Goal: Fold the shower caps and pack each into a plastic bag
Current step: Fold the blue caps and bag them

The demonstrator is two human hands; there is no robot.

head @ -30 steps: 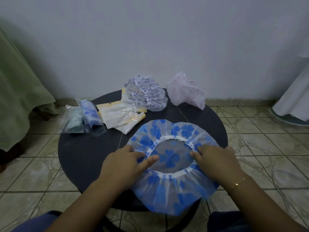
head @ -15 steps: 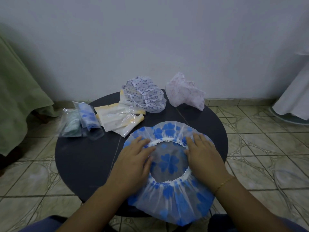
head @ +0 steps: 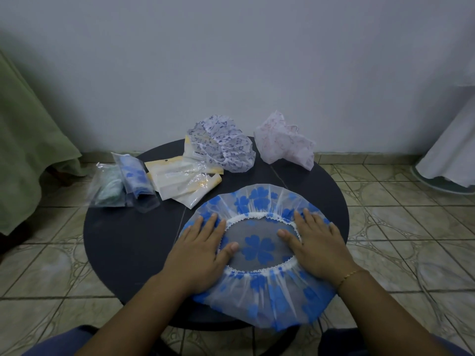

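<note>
At 6 o'clock on the round table, my left hand and right hand press spread fingers on the blue-flowered shower cap, flattening it for folding.

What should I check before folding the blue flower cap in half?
1. Blue cap spread flat, opening up: ok.
2. Left hand pressing flat on the cap's left side: ok.
3. Right hand pressing flat on its right side: ok.
4. Whole cap on the table: not ok, the near edge hangs over.
5. Empty bags within reach: ok, probably.
6. Purple cap and pink cap out of the way: ok.
</note>
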